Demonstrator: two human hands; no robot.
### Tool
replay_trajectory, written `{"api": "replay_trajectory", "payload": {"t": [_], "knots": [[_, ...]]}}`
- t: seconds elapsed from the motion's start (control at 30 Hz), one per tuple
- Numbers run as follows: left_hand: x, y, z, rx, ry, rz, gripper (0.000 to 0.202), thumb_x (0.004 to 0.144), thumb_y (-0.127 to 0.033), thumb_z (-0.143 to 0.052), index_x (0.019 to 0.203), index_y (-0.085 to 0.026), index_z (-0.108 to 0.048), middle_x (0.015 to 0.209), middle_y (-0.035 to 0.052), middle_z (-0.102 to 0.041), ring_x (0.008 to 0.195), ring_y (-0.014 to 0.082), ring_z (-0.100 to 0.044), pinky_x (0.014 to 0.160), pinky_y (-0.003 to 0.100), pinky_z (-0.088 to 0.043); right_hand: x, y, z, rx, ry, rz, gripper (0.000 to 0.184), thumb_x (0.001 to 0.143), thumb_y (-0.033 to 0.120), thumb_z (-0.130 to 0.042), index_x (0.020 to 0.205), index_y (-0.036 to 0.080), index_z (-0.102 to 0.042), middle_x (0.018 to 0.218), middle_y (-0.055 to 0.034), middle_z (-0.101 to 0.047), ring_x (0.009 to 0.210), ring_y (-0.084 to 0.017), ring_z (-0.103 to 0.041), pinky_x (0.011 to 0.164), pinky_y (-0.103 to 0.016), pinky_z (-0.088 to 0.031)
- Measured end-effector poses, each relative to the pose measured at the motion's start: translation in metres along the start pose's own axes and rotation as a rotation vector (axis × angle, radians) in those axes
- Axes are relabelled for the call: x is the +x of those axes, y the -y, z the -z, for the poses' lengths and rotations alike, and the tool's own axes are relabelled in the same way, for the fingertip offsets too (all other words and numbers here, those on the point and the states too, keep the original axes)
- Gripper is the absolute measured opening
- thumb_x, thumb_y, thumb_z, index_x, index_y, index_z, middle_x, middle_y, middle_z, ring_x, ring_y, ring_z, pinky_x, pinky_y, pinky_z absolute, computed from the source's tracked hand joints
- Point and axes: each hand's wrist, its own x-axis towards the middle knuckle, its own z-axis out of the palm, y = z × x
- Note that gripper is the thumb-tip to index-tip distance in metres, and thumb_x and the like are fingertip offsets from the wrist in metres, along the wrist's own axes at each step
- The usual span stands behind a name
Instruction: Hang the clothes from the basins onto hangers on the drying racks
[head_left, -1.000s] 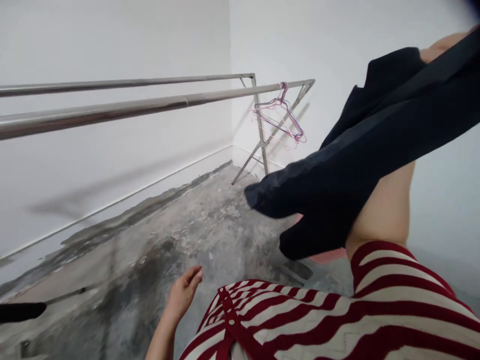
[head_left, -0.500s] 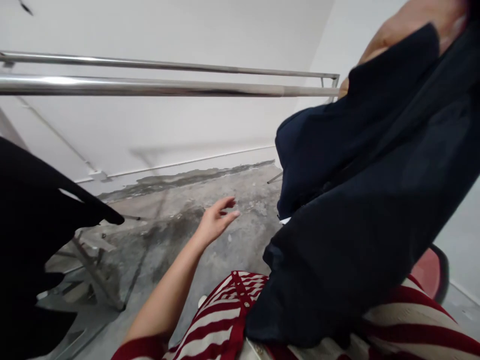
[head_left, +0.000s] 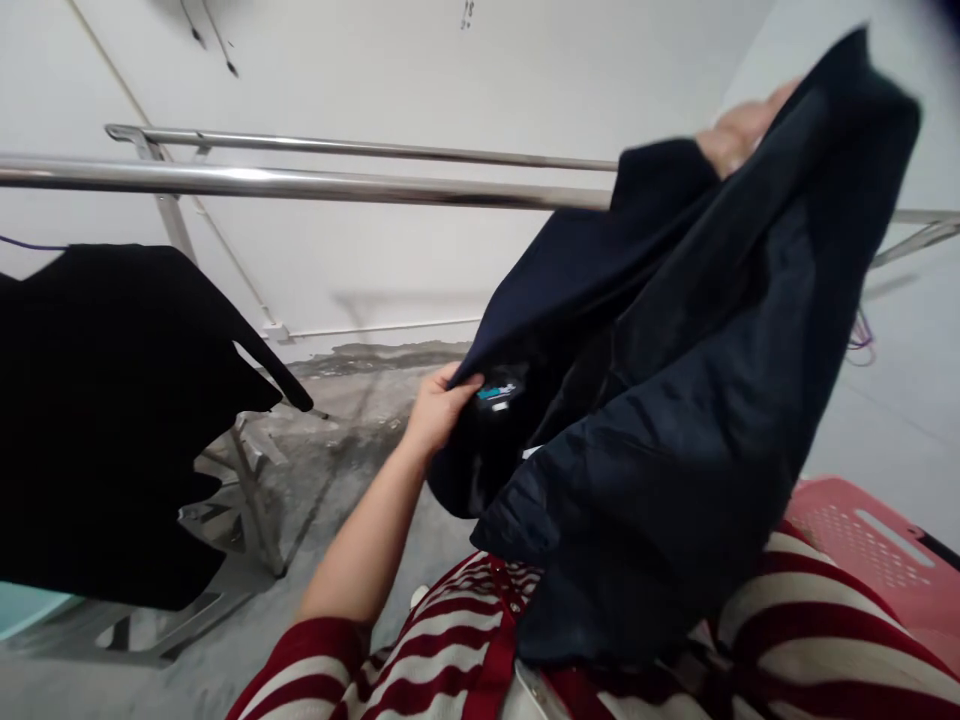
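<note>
A dark navy jacket (head_left: 675, 420) with a shiny lining hangs in front of my body, its folds spread from upper right to lower middle. My left hand (head_left: 442, 400) pinches the jacket's left edge between thumb and fingers, beside a small teal and white label (head_left: 496, 393) on the inside. Higher up, my right hand (head_left: 742, 135) grips the jacket, with cloth covering most of its fingers. Behind the jacket runs a shiny metal rail (head_left: 337, 183).
A black garment (head_left: 112, 420) hangs at the left, over part of the metal rack's leg (head_left: 259, 500). A pink perforated basket (head_left: 862, 540) stands at the right. At the lower left a pale teal basin (head_left: 30, 608) shows. Behind is a white wall (head_left: 375, 70).
My left hand, free and open before, has closed on the jacket's edge. The jacket's left side has spread leftward, exposing the label. The view has shifted, bringing more of the black garment in.
</note>
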Motion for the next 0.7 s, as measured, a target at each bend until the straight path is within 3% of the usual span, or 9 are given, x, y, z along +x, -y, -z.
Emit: {"api": "replay_trajectory", "payload": {"t": [0.07,0.13,0.23,0.33,0.43,0.5,0.6,0.67,0.7], "knots": [[0.004,-0.017,0.020,-0.026,-0.005,0.006,0.026,0.062,-0.036,-0.076,0.072,-0.015,-0.066,0.061,-0.0035,-0.062,0.054,0.0082,-0.054,0.056,0.020,-0.044,-0.008,0.002,0.016,-0.025,0.071,0.064,0.036,0.081,0.054,-0.053,0.069,0.023,-0.039,0.068,0.0016,-0.032,0.060,-0.009,-0.040,0.057,-0.023,-0.037],[0.006,-0.034,0.034,0.011,-0.013,-0.010,0.030,0.062,-0.041,-0.076,0.073,-0.015,-0.065,0.062,-0.0029,-0.063,0.053,0.0084,-0.054,0.054,0.020,-0.045,-0.018,0.003,0.041,-0.186,0.166,0.040,0.048,0.067,0.055,-0.064,0.063,0.023,-0.029,0.061,0.0030,-0.024,0.053,-0.011,-0.028,0.052,-0.027,-0.029],[0.010,-0.053,0.044,0.132,-0.021,-0.034,0.035,0.066,-0.050,-0.071,0.073,-0.015,-0.064,0.063,-0.0011,-0.064,0.054,0.0103,-0.055,0.054,0.022,-0.047,-0.040,0.000,0.078,-0.464,0.223,-0.081,0.054,0.065,0.062,-0.057,0.058,0.023,-0.021,0.053,0.0032,-0.022,0.047,-0.012,-0.021,0.048,-0.030,-0.021],[0.013,-0.061,0.049,0.260,-0.033,-0.085,0.036,0.070,-0.051,-0.067,0.071,-0.015,-0.063,0.062,-0.0010,-0.063,0.054,0.0103,-0.054,0.052,0.021,-0.045,-0.066,-0.001,0.096,-0.493,0.219,-0.106,0.052,0.067,0.063,-0.054,0.056,0.023,-0.023,0.049,0.0023,-0.026,0.044,-0.011,-0.023,0.048,-0.030,-0.023],[0.016,-0.068,0.052,0.395,-0.108,-0.228,0.034,0.073,-0.050,-0.065,0.071,-0.015,-0.063,0.059,-0.0026,-0.059,0.052,0.0087,-0.051,0.049,0.019,-0.041,-0.083,0.005,0.105,-0.388,0.226,-0.085,0.042,0.070,0.054,-0.061,0.058,0.023,-0.034,0.053,0.0010,-0.038,0.050,-0.013,-0.041,0.055,-0.032,-0.037],[0.016,-0.076,0.050,0.514,-0.211,-0.367,0.032,0.077,-0.048,-0.062,0.073,-0.016,-0.064,0.059,-0.0033,-0.057,0.053,0.0082,-0.049,0.049,0.018,-0.040,-0.087,0.011,0.115,-0.400,0.310,-0.184,0.029,0.070,0.048,-0.066,0.066,0.025,-0.048,0.065,-0.0020,-0.054,0.068,-0.017,-0.057,0.069,-0.037,-0.045],[0.016,-0.091,0.036,0.687,-0.317,-0.539,0.029,0.083,-0.044,-0.055,0.075,-0.017,-0.064,0.063,-0.0027,-0.059,0.058,0.0087,-0.051,0.053,0.019,-0.040,-0.094,0.013,0.130,-0.668,0.517,-0.519,0.017,0.070,0.036,-0.069,0.079,0.022,-0.064,0.087,-0.0086,-0.067,0.088,-0.023,-0.063,0.083,-0.041,-0.047],[0.018,-0.094,0.019,0.787,-0.273,-0.577,0.028,0.084,-0.041,-0.054,0.078,-0.017,-0.065,0.066,-0.0020,-0.061,0.060,0.0091,-0.052,0.056,0.019,-0.041,-0.108,0.007,0.124,-0.866,0.487,-0.588,0.018,0.074,0.033,-0.064,0.086,0.019,-0.066,0.091,-0.0095,-0.069,0.089,-0.022,-0.063,0.084,-0.041,-0.048],[0.019,-0.093,0.010,0.833,-0.213,-0.580,0.027,0.084,-0.040,-0.054,0.080,-0.017,-0.065,0.067,-0.0017,-0.062,0.061,0.0094,-0.053,0.057,0.019,-0.041,-0.119,0.001,0.114,-0.903,0.433,-0.553,0.021,0.077,0.032,-0.061,0.092,0.019,-0.066,0.093,-0.0086,-0.069,0.090,-0.021,-0.064,0.085,-0.040,-0.049]]}}
